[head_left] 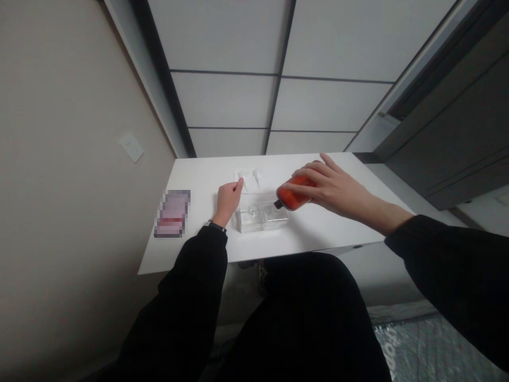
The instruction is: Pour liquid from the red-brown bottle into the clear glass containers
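Right fingers [312,174] grip tilted bottle [293,198], neck [278,203] below them; left fingers [227,188] curled, hold unclear.

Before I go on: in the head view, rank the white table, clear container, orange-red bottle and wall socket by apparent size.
1. White table
2. Clear container and orange-red bottle: unsure, as the bottle is partly covered
3. Wall socket

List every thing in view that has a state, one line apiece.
Orange bottle: tilted, dark tip lowest, gripped by the right hand; cap on or off unclear.
Clear box: resting on the white table; lid open or shut unclear.
Left hand: fingers curled; whether holding anything unclear.
Wall outlet: nothing plugged in.
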{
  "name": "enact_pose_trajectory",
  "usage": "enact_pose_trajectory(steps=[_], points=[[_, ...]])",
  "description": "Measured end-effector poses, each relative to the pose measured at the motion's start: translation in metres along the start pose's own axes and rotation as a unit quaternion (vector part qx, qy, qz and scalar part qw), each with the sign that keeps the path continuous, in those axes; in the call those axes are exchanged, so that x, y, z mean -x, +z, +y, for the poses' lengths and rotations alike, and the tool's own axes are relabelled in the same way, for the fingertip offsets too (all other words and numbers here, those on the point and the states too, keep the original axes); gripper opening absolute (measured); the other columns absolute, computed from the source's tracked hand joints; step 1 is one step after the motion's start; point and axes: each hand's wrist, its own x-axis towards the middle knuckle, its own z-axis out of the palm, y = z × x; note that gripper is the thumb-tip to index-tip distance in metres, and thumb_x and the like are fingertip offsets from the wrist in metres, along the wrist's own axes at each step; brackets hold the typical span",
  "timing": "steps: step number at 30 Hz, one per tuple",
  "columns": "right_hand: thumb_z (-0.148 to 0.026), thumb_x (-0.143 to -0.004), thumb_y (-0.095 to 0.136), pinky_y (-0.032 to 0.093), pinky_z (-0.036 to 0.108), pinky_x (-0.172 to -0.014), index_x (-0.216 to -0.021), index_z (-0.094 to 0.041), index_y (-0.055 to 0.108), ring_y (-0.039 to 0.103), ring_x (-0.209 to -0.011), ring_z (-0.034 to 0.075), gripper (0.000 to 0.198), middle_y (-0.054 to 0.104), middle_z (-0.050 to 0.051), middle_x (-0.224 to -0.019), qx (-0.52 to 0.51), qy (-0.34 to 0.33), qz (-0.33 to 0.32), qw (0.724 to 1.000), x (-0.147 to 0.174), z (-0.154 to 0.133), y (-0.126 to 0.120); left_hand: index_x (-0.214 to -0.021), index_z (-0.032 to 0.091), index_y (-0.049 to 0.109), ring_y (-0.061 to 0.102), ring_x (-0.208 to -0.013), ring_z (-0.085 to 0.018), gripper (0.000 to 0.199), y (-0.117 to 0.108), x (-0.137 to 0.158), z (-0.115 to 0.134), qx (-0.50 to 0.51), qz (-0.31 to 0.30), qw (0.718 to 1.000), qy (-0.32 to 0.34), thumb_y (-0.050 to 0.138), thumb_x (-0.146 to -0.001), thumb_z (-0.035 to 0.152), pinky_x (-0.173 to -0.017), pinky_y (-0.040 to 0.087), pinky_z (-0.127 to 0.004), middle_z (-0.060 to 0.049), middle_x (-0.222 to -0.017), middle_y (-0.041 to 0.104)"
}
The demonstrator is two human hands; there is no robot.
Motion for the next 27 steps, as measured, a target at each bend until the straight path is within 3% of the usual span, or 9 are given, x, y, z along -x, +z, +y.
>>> enact_pose_trajectory(steps=[6, 9, 11, 13, 16, 18, 21, 27], points=[[-0.026, -0.092, 0.076, 0.035, 0.078, -0.119, -0.153, -0.034, 0.054, 0.06, -0.13, 0.036, 0.066, 0.065, 0.014, -0.142, -0.098, 0.126, 0.045, 0.986, 0.039, -0.012, 0.041, -0.059, 0.023, 0.021, 0.023, -0.058, -0.014, 0.055, -0.002, 0.0, -0.002, 0.002, 0.005, 1.0, 0.001, 0.046, -0.101, 0.049, -0.062, 0.018, -0.036, 0.003, -0.058, 0.02], [-0.038, -0.093, 0.076, 0.036, 0.079, -0.118, -0.154, -0.032, 0.051, 0.064, -0.129, 0.038, 0.067, 0.065, 0.016, -0.142, -0.194, 0.216, 0.106, 0.951, 0.064, -0.029, 0.066, -0.059, 0.023, 0.021, 0.023, -0.058, -0.014, 0.055, -0.002, 0.0, -0.003, 0.002, 0.006, 1.0, 0.001, 0.046, -0.1, 0.05, -0.062, 0.018, -0.035, 0.003, -0.058, 0.021], [-0.044, -0.089, 0.08, 0.051, 0.067, -0.111, -0.152, -0.028, 0.049, 0.066, -0.128, 0.037, 0.072, 0.065, 0.018, -0.142, -0.27, 0.288, 0.164, 0.904, 0.079, -0.043, 0.088, -0.059, 0.023, 0.022, 0.022, -0.058, -0.014, 0.055, -0.003, 0.0, -0.003, -0.001, 0.004, 1.0, 0.002, 0.046, -0.1, 0.05, -0.061, 0.018, -0.035, 0.003, -0.058, 0.021], [-0.047, -0.086, 0.082, 0.062, 0.054, -0.099, -0.149, -0.023, 0.049, 0.071, -0.117, 0.033, 0.075, 0.066, 0.018, -0.136, -0.318, 0.369, 0.238, 0.84, 0.089, -0.058, 0.111, -0.059, 0.023, 0.022, 0.022, -0.059, -0.014, 0.055, -0.003, 0.0, -0.003, -0.005, 0.003, 1.0, 0.004, 0.046, -0.1, 0.051, -0.061, 0.018, -0.035, 0.003, -0.058, 0.021], [-0.051, -0.081, 0.083, 0.067, 0.045, -0.084, -0.141, -0.022, 0.049, 0.073, -0.104, 0.028, 0.075, 0.065, 0.016, -0.127, -0.353, 0.455, 0.345, 0.741, 0.094, -0.076, 0.139, -0.06, 0.023, 0.022, 0.022, -0.059, -0.013, 0.055, -0.004, 0.0, -0.004, -0.015, 0.001, 1.0, 0.007, 0.046, -0.099, 0.053, -0.061, 0.018, -0.035, 0.003, -0.058, 0.021], [-0.052, -0.08, 0.082, 0.067, 0.045, -0.083, -0.14, -0.023, 0.046, 0.073, -0.102, 0.027, 0.076, 0.064, 0.015, -0.125, -0.37, 0.478, 0.376, 0.702, 0.093, -0.082, 0.149, -0.059, 0.023, 0.023, 0.023, -0.059, -0.013, 0.055, -0.004, -0.001, -0.005, -0.021, -0.001, 1.0, 0.007, 0.046, -0.098, 0.053, -0.061, 0.018, -0.034, 0.003, -0.058, 0.021], [-0.051, -0.077, 0.083, 0.065, 0.05, -0.091, -0.145, -0.024, 0.04, 0.07, -0.11, 0.029, 0.085, 0.061, 0.016, -0.131, -0.388, 0.485, 0.371, 0.69, 0.089, -0.085, 0.15, -0.057, 0.023, 0.024, 0.023, -0.058, -0.013, 0.055, -0.005, -0.002, -0.006, -0.027, -0.003, 1.0, 0.006, 0.047, -0.098, 0.052, -0.06, 0.019, -0.034, 0.004, -0.057, 0.021], [-0.056, -0.074, 0.085, 0.056, 0.06, -0.108, -0.151, -0.025, 0.037, 0.063, -0.129, 0.035, 0.096, 0.053, 0.02, -0.147, -0.426, 0.462, 0.318, 0.71, 0.084, -0.084, 0.143, -0.057, 0.023, 0.023, 0.023, -0.058, -0.013, 0.055, -0.005, -0.004, -0.01, -0.029, 0.003, 1.0, 0.005, 0.049, -0.098, 0.05, -0.06, 0.018, -0.034, 0.004, -0.057, 0.021]])
